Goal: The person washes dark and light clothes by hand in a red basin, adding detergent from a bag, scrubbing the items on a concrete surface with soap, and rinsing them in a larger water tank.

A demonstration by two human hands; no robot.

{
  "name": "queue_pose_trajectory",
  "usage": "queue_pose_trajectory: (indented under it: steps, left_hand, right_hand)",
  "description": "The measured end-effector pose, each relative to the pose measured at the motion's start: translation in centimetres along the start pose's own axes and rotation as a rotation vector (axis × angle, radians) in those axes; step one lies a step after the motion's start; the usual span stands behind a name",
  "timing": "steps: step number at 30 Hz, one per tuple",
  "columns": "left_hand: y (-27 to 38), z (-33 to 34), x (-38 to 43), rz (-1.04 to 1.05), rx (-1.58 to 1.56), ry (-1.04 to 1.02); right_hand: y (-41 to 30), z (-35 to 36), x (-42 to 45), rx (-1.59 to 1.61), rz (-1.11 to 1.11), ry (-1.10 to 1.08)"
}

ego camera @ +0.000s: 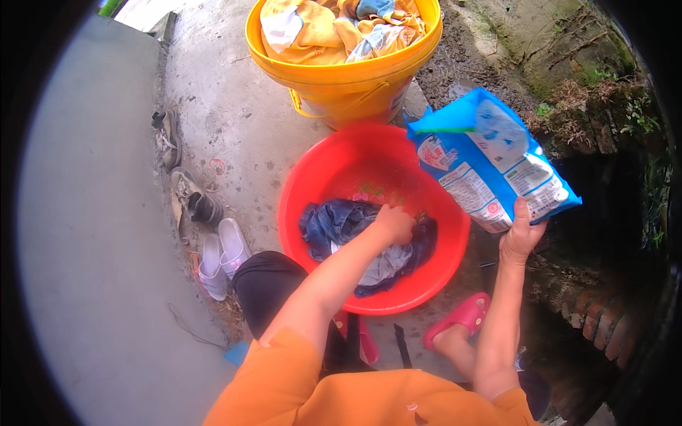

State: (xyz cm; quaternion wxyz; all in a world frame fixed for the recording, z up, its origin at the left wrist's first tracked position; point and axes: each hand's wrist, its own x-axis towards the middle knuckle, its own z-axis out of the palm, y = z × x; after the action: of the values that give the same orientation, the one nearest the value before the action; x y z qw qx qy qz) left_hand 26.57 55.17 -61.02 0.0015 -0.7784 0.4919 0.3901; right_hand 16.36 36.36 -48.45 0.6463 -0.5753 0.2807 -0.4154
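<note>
A red plastic basin [330, 160] stands on the concrete between my feet. Dark blue denim clothing [341, 221] and a pale grey cloth [386, 266] lie in it. My left hand [397, 224] reaches into the basin over the clothes; its fingertips are partly hidden, so what they grip cannot be told. My right hand [521, 234] holds a blue printed plastic bag [487, 160] by its lower end, tilted above the basin's right rim. The bag's top looks folded over.
A yellow bucket [346, 101] full of orange and white clothes stands beyond the basin. Worn shoes [194, 197] and pale slippers [224, 258] line the wall [101, 213] at left. A dark ditch [597, 213] with a brick edge [597, 325] runs along the right.
</note>
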Motion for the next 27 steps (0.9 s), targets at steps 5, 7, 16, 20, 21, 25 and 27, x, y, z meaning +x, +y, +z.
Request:
queue_pose_trajectory:
  steps: [5, 7, 16, 20, 21, 25, 27]
  left_hand:
    - [1.1, 2.0, -1.0, -0.038, -0.008, 0.163]
    - [1.1, 2.3, -0.9, -0.068, -0.014, 0.198]
    - [7.4, 0.9, -1.7, -0.021, -1.519, 0.521]
    - [7.9, -3.6, -3.5, 0.299, -2.080, 0.412]
    - [8.0, -4.6, -4.0, 0.421, -2.141, 0.443]
    - [9.9, -7.0, -5.0, 0.423, -2.037, 0.514]
    - [11.1, -7.8, -6.2, 0.343, -1.772, 0.570]
  right_hand:
    - [1.3, -1.2, -0.2, -0.217, -0.045, -0.055]
    - [1.5, -1.3, -0.5, -0.176, -0.056, -0.061]
    - [1.2, -1.3, -1.1, -0.071, 0.048, -0.056]
    - [1.0, -0.5, -1.1, 0.120, 0.177, -0.025]
    - [1.4, -0.3, -1.1, 0.198, 0.237, -0.004]
    - [4.1, -1.9, -0.7, 0.523, 0.586, 0.049]
    - [5.2, -2.6, -1.2, 0.634, 0.683, -0.014]
